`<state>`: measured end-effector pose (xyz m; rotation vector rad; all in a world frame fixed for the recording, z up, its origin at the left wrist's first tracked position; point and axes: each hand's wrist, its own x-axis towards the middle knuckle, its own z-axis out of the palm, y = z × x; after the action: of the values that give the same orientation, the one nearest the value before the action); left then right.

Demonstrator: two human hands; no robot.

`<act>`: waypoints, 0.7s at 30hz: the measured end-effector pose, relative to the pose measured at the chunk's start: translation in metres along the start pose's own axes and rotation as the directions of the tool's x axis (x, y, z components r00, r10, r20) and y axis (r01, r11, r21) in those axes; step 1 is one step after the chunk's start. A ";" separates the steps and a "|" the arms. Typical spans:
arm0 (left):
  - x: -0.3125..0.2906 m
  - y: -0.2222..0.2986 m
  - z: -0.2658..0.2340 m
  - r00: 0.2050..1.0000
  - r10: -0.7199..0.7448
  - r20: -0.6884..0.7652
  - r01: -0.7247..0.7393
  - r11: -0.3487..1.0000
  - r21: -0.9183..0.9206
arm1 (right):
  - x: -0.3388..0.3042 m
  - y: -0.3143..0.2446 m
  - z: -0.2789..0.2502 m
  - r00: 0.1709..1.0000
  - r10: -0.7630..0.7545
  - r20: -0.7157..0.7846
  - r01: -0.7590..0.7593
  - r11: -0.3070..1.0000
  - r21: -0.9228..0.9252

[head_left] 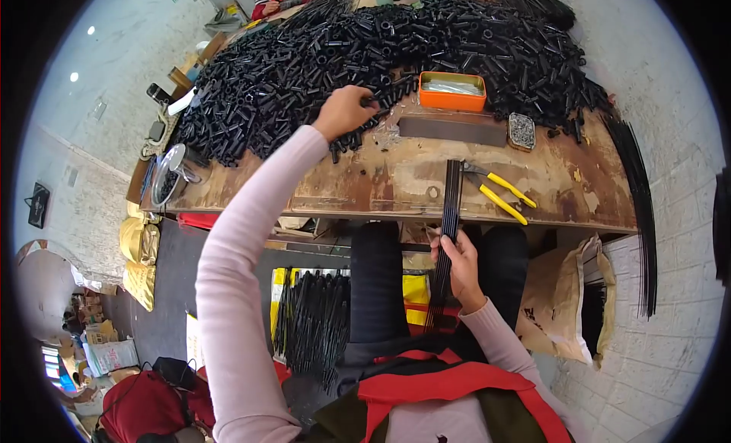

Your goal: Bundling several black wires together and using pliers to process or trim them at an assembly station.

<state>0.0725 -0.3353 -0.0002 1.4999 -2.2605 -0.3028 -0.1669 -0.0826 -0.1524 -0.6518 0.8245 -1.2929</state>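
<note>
- The left hand [344,111] reaches far across the worn wooden desk [381,176] to the near edge of a big heap of short black tubes [365,47]; its fingers are curled together on a few tubes at the heap's fringe, though exactly how many cannot be told.
- The right hand [457,264] sits low, just below the desk's front edge, fingers clamped around a bundle of thin black rods [451,214] — the bundle stands nearly upright, its top end resting on the desk edge.
- Just right of the rods lie yellow-handled pliers [502,195], flat on the desk.
- Farther back, an orange tray [452,91] sits at the foot of the heap, with a dark flat bar [451,129] in front of it and a small tin of metal bits [521,131] beside that.
- More black rods [636,207] arc along the desk's right side, and another bunch [312,321] lies on the floor under it.
</note>
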 end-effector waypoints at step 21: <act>0.176 -0.002 0.093 0.977 0.032 -0.212 0.076 0.871 0.485 | -0.007 -0.016 0.004 0.980 0.196 -0.017 -0.194 0.978 0.071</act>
<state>-0.0268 -0.5011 -0.0468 1.6984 -2.2422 0.4510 -0.1727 -0.0789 -0.1359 -0.4885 0.8384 -1.1474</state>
